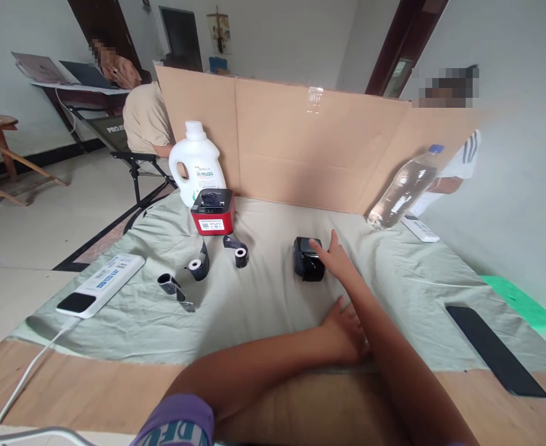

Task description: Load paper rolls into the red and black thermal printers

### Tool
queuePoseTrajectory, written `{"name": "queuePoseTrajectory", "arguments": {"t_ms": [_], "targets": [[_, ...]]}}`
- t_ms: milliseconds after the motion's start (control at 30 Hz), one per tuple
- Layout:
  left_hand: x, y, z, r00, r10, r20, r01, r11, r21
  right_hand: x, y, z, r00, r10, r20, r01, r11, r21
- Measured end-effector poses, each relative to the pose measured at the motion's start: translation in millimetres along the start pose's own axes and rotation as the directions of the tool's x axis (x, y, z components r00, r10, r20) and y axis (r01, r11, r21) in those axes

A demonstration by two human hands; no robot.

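Black printer [307,260] against right fingers [325,246]

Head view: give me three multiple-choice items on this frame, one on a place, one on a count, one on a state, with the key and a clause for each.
1. Where does the red printer stand?
A. In front of the white jug
B. Beside the clear bottle
C. On the power strip

2. How many small paper rolls lie on the green cloth?
A. One
B. Three
C. Five

3. What is the right hand doing?
A. Lifting the bottle
B. Touching the small black device
C. Resting flat on the cloth

Key: 1 A, the jug rises directly behind it. 2 B, three rolls lie left of centre. 3 B, its fingers lie on the device; the left hand rests on the cloth.
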State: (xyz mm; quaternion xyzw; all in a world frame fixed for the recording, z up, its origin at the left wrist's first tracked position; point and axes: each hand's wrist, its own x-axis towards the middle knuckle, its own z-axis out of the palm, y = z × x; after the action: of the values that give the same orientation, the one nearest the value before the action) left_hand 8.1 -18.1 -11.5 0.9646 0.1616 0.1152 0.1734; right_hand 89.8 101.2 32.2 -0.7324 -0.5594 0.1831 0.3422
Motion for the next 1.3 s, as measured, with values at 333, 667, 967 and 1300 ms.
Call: {"name": "queuePoseTrajectory", "arguments": {"t_ms": [333, 667, 967, 1300], "targets": [[14.0, 18.4, 2.7, 0.991, -0.006, 0.13, -0.001, 0.999, 0.054, 28.5, 79.1, -11.0, 0.971, -0.222, -0.085, 0.203, 0.961, -0.189], [-15.2, -61.8, -125.1, 0.799, -0.243, -0.551, -0.087, 0.859, -0.505, 13.7, 74.1, -11.3, 0.967, -0.254, 0.035, 0.241, 0.853, -0.463], [-21.9, -155.7, -104.5, 0.386, -0.922, 0.001, 0.365, 0.151, -0.919, 4.7, 62.2, -12.3, 0.955, -0.291, 0.06, 0.28, 0.817, -0.504], [-25.8, -162.7, -108.8, 0.425, -0.899, 0.105, 0.434, 0.101, -0.895, 2.9, 52.9, 1.1, 0.958, -0.281, 0.051, 0.261, 0.935, 0.239]]}}
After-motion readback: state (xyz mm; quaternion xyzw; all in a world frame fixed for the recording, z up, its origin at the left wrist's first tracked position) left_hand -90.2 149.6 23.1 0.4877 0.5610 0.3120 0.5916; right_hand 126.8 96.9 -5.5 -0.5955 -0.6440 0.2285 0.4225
